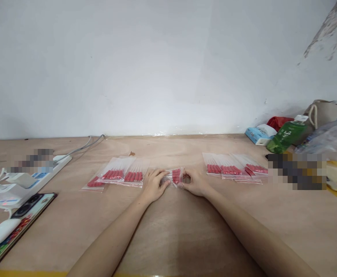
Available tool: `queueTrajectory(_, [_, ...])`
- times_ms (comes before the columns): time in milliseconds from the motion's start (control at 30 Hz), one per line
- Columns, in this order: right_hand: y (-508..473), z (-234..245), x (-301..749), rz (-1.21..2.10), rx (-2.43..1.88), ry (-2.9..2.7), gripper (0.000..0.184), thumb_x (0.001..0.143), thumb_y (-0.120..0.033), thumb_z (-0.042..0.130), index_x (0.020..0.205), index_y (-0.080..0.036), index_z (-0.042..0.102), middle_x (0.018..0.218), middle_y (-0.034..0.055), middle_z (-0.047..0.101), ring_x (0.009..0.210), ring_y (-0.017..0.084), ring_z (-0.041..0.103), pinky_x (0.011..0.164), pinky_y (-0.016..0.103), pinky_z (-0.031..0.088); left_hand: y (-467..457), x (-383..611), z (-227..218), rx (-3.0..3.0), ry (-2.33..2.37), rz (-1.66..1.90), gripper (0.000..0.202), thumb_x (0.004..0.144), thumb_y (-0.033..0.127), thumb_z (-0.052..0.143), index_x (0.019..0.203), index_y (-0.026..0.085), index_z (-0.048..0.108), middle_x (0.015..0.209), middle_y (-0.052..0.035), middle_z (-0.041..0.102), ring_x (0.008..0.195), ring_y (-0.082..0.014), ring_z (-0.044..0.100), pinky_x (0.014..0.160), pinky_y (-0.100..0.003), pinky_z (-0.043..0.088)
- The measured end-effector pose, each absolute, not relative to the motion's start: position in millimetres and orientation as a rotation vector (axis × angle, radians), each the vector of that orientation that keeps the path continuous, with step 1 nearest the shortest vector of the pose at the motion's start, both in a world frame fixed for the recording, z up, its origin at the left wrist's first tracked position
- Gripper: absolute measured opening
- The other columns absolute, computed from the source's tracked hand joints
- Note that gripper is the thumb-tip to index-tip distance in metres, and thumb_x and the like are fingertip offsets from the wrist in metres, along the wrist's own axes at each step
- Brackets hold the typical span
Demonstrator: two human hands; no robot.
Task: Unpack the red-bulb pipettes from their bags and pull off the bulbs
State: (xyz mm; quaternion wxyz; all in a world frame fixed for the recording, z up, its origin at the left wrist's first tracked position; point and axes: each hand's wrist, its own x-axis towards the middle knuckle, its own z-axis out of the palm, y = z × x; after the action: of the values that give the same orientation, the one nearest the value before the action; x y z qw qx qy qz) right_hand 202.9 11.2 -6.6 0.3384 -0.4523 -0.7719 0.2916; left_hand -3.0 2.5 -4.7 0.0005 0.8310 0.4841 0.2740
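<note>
Clear bag [176, 176] of red-ended sticks sits between the two hands I am following from afar, flat on the worktop [214, 234], and I take it as my landmark. On its left end rests the left hand [153, 185], fingers reaching over the plastic and thumb lower down; I cannot tell whether that grip pinches the bag or only presses on it. At its right edge the right hand [195, 182] has fingers and thumb curled, and that grip looks to me to be pinching the plastic.

Left of the middle bag I see one row of filled bags [133, 176], overlapping, the nearest just beside the left hand. Right of it, past the right hand, lies another overlapping group [231, 170], also with red ends showing. So filling looks done for the bags I can make out, and the middle one is the one being handled. I judge the work to be partway through, but I cannot tell which group is finished, or whether the middle bag is sealed.

Well to the left of the middle bag are a power strip [46, 176] and a phone [38, 209]; far to its right leans a green bottle [288, 134].
</note>
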Motion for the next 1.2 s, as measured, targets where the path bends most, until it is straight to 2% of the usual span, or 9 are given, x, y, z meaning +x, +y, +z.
queueTrajectory(167, [10.0, -6.3, 203.9, 0.794, -1.151, -2.014, 0.026, 0.062, -0.02, 0.065, 0.087, -0.019, 0.058, 0.08, 0.0004, 0.062, 0.076, 0.015, 0.056, 0.072, 0.029, 0.042, 3.1, -3.2, -4.1, 2.604, 1.502, 0.839, 0.029, 0.08, 0.037, 0.053, 0.107, 0.025, 0.057, 0.106, -0.0029, 0.059, 0.099, -0.0207, 0.05, 0.087, -0.037, 0.037])
queueTrajectory(400, [14.3, -6.7, 210.9, 0.855, -0.963, -1.965, 0.019, 0.063, -0.012, 0.055, 0.081, -0.018, 0.054, 0.074, -0.0015, 0.057, 0.066, 0.01, 0.051, 0.065, 0.024, 0.044, 4.2, -4.5, -6.2, 2.574, 1.481, 0.847, 0.031, 0.08, 0.038, 0.053, 0.107, 0.025, 0.057, 0.106, -0.003, 0.06, 0.099, -0.0211, 0.052, 0.087, -0.037, 0.038])
queueTrajectory(633, [20.0, -6.2, 222.3, 0.921, -1.019, -1.84, 0.017, 0.063, -0.018, 0.058, 0.08, -0.016, 0.056, 0.064, -0.003, 0.053, 0.057, 0.009, 0.049, 0.055, 0.022, 0.041, 4.7, -5.2, -5.7, 2.548, 1.49, 0.855, 0.032, 0.08, 0.04, 0.053, 0.107, 0.024, 0.058, 0.103, -0.0038, 0.06, 0.098, -0.0217, 0.052, 0.087, -0.037, 0.039])
queueTrajectory(733, [23.0, -5.5, 225.8, 1.1, -1.073, -1.748, 0.022, 0.061, -0.021, 0.06, 0.081, -0.017, 0.053, 0.055, -0.0063, 0.051, 0.05, 0.008, 0.049, 0.049, 0.02, 0.038, 5.8, -6.0, -6.0, 2.525, 1.486, 0.867, 0.032, 0.08, 0.039, 0.054, 0.107, 0.023, 0.058, 0.103, -0.0044, 0.06, 0.098, -0.0216, 0.052, 0.087, -0.037, 0.04])
queueTrajectory(867, [26.2, 8.0, 239.4, 1.289, -1.169, -1.615, 0.027, 0.057, -0.022, 0.066, 0.08, -0.017, 0.053, 0.065, -0.0014, 0.061, 0.059, 0.011, 0.057, 0.056, 0.023, 0.044, 8.1, -7.6, -9.2, 2.51, 1.494, 0.876, 0.03, 0.08, 0.035, 0.054, 0.107, 0.022, 0.058, 0.104, -0.0054, 0.06, 0.1, -0.0217, 0.051, 0.088, -0.038, 0.04])
queueTrajectory(933, [27.3, 21.4, 253.5, 1.254, -1.22, -1.582, 0.028, 0.055, -0.023, 0.068, 0.078, -0.016, 0.055, 0.073, 0.0019, 0.064, 0.066, 0.013, 0.059, 0.061, 0.025, 0.046, 9.3, -8.2, -11.6, 2.501, 1.53, 0.9, 0.029, 0.081, 0.032, 0.053, 0.107, 0.022, 0.058, 0.106, -0.0064, 0.059, 0.102, -0.022, 0.051, 0.089, -0.039, 0.04])
queueTrajectory(1033, [28.8, 41.0, 278.1, 1.151, -1.265, -1.558, 0.029, 0.056, -0.027, 0.068, 0.079, -0.017, 0.054, 0.073, 0.003, 0.065, 0.064, 0.014, 0.059, 0.058, 0.026, 0.046, 10.1, -8.8, -14.1, 2.493, 1.619, 1.014, 0.029, 0.08, 0.03, 0.054, 0.107, 0.021, 0.058, 0.112, -0.0082, 0.054, 0.106, -0.0233, 0.048, 0.091, -0.041, 0.039])
queueTrajectory(1200, [33.5, 39.4, 289.9, 0.555, -1.369, -1.552, 0.024, 0.064, -0.032, 0.062, 0.082, -0.018, 0.054, 0.068, 0.0012, 0.062, 0.056, 0.012, 0.055, 0.054, 0.026, 0.043, 8.5, -8.3, -12.6, 2.488, 1.621, 1.138, 0.024, 0.079, 0.028, 0.054, 0.102, 0.023, 0.06, 0.107, -0.0063, 0.056, 0.103, -0.022, 0.05, 0.09, -0.041, 0.04])
